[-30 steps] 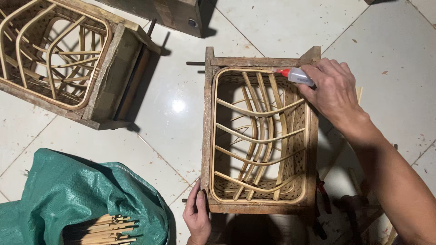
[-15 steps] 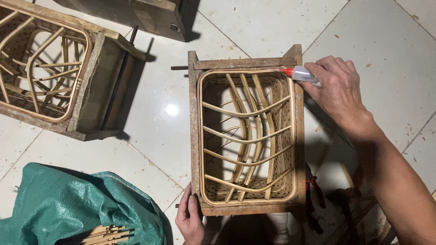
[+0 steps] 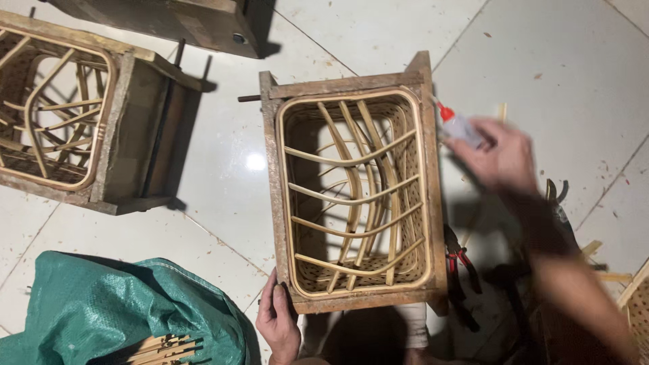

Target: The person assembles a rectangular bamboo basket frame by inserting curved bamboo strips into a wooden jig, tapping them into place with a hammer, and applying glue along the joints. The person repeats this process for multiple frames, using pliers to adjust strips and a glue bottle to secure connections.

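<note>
Left hand (image 3: 277, 324) grips the square wooden mould's (image 3: 351, 84) near corner around woven rattan basket (image 3: 355, 196); blurred right hand (image 3: 497, 159) clasps a red-tipped glue bottle (image 3: 458, 125) beside its far edge.

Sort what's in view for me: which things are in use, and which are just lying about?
In use: wooden frame with rattan basket, steadied by left hand; red-tipped glue bottle in right hand.

Lying about: second frame, green sack of sticks, red-handled pliers.
</note>
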